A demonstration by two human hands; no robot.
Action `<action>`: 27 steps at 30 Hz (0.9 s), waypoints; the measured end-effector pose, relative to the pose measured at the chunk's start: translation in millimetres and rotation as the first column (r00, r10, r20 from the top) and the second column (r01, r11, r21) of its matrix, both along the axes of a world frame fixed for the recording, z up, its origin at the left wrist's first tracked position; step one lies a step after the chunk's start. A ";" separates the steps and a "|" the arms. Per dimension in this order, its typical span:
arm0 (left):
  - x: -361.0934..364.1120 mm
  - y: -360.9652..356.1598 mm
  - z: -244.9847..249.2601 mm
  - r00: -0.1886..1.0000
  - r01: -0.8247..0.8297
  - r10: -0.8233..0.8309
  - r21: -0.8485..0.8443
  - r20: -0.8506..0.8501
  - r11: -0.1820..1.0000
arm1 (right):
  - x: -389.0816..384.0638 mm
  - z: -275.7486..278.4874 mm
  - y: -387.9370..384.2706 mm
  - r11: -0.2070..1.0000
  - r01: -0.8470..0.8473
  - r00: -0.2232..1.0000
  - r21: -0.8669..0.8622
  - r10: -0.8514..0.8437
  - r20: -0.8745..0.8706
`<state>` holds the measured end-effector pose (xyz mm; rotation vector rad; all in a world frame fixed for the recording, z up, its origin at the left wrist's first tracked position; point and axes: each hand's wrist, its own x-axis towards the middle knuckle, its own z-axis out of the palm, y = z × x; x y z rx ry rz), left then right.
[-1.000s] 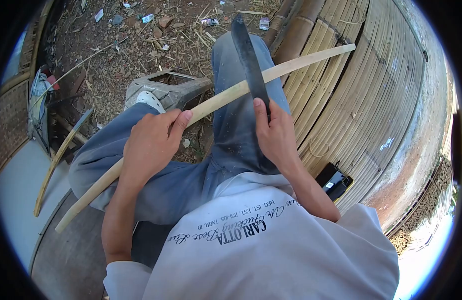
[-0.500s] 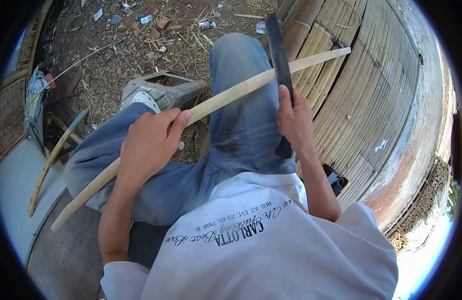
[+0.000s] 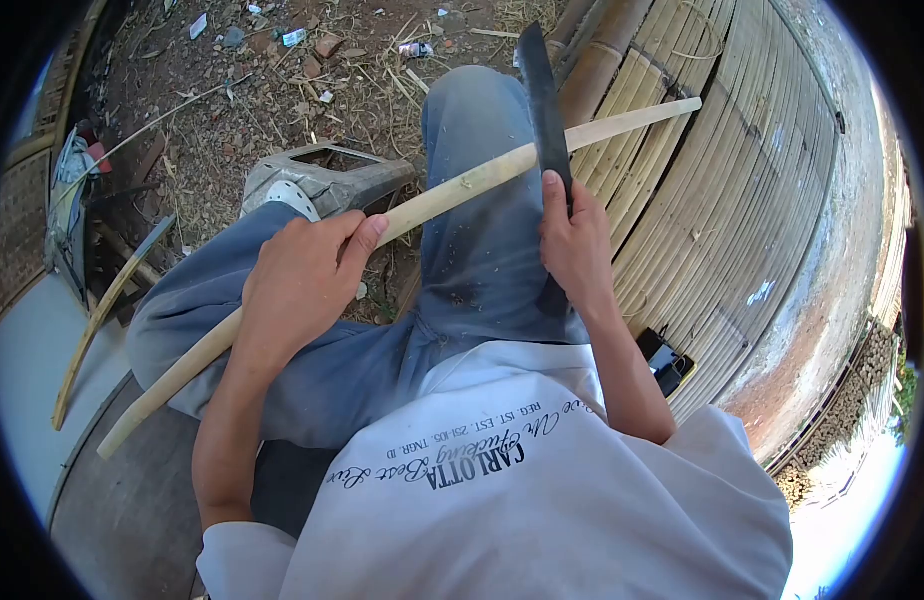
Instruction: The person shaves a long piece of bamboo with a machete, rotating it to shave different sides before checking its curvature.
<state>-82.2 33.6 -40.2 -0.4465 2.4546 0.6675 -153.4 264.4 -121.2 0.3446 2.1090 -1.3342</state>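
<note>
A long, slightly curved pale wooden pole (image 3: 462, 188) lies slantwise across my legs, peeled smooth, with its far end over the bamboo slats. My left hand (image 3: 307, 270) is wrapped round it near the middle, thumb on top. In my right hand (image 3: 576, 240) is a machete (image 3: 548, 110), its dark blade pointing away from me and crossing over the pole above my right knee. My right thumb lies along the base of the blade. Part of the machete's handle is hidden by the hand. Small pale shavings dot my trousers (image 3: 472, 240).
A bamboo slat platform (image 3: 712, 220) runs along the right, with a dark phone-like object (image 3: 664, 360) on it. A worn grey plastic stool (image 3: 347, 185) stands on the littered dirt ground ahead. Another curved strip of wood (image 3: 97, 335) leans at the left.
My right hand and the machete have slid left along the pole, a little nearer my left hand. The left hand stays in place on the pole.
</note>
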 end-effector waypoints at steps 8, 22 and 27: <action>0.3 -0.3 1.7 1.000 0.003 -0.003 0.009 0.024 1.000 | 1.9 8.8 -5.6 0.992 0.079 0.996 -0.097 -0.073 0.060; 3.6 1.2 0.7 0.997 0.043 -0.046 -0.039 -0.054 0.998 | 29.3 3.5 -16.3 0.989 -0.149 0.970 0.016 0.149 -0.193; 1.8 2.5 0.7 0.999 0.031 -0.031 -0.020 -0.010 0.999 | 61.4 9.3 -36.1 0.980 -0.197 0.931 -0.010 0.184 -0.314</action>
